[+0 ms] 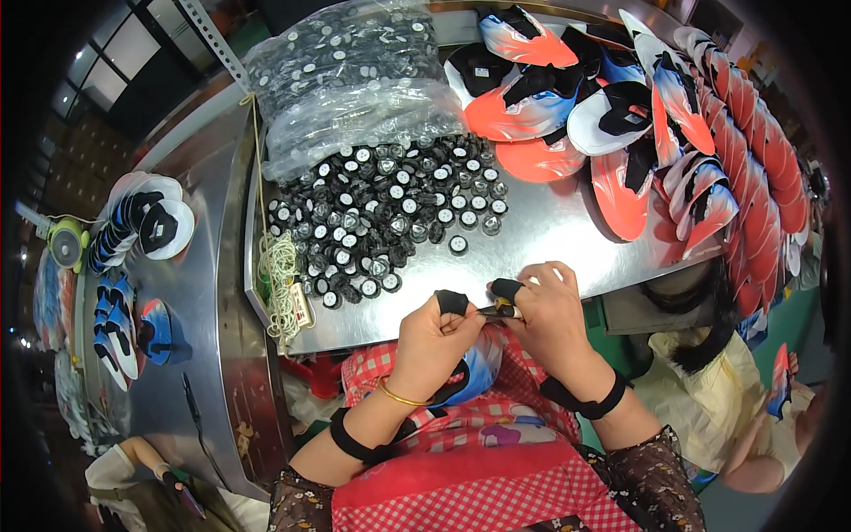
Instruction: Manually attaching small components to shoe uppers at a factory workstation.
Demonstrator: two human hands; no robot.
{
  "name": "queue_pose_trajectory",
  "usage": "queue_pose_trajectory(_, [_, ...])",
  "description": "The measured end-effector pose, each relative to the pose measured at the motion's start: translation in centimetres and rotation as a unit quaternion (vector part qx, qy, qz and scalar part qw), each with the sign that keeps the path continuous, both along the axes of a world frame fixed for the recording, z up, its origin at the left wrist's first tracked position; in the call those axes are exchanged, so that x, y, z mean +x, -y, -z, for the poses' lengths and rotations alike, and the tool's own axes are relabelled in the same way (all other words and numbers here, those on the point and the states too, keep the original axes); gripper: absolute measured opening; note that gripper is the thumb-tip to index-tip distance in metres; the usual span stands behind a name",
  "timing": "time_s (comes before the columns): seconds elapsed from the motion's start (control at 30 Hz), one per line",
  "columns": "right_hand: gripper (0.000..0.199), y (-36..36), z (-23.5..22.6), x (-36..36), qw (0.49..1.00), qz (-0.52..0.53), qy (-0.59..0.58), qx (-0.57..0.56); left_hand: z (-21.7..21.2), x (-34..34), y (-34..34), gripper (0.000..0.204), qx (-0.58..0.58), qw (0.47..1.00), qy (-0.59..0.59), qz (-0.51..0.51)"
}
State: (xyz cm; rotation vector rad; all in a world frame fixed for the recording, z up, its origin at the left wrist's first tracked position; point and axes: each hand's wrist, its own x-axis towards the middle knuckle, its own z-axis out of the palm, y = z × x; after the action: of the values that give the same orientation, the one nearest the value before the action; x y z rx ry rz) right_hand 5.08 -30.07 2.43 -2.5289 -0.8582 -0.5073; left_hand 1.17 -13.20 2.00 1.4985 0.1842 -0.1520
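Observation:
My left hand [436,341] is closed in a pinch near the table's front edge, its thumb in a black cover. What sits between its fingertips is too small to make out. My right hand [551,315], its thumb also wrapped in black, grips a slim dark tool with a brassy part [503,309]. The tool's tip meets my left fingertips. Below, a blue and white shoe upper [481,365] rests against my red checked apron, partly hidden by my left hand. Beyond my hands, a heap of small black round knobs with white discs [390,208] covers part of the metal table [541,222].
A clear plastic bag of knobs [341,75] lies behind the heap. Coral, white and blue shoe uppers [532,102] pile up at the far right. Pale cord [280,275] hangs at the left edge. A side table [204,337] bears more uppers [115,324]. Co-workers' hands show lower left and right.

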Motion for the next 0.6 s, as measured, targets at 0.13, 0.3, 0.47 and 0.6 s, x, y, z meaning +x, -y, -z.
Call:
queue_pose_trajectory(0.13, [0.017, 0.8, 1.8, 1.0, 0.998, -0.019, -0.045, 0.048, 0.1, 0.2, -0.2, 0.006, 0.006, 1.0, 0.015, 0.006])
queue_pose_trajectory(0.3, [0.029, 2.3, 4.2, 2.9, 0.998, -0.046, 0.037, 0.004, -0.3, 0.8, -1.5, 0.019, -0.121, 0.978, -0.078, 0.152])
queue_pose_trajectory(0.47, [0.026, 2.1, 5.2, 2.4, 0.997, -0.04, -0.021, 0.065, 0.2, 0.1, -1.1, 0.02, -0.141, 0.984, -0.052, 0.098])
queue_pose_trajectory(0.6, [0.024, -0.2, 1.5, -0.1, 0.948, 0.069, -0.172, 0.259, 0.9, 0.8, -0.7, 0.018, -0.074, 0.997, 0.01, -0.01])
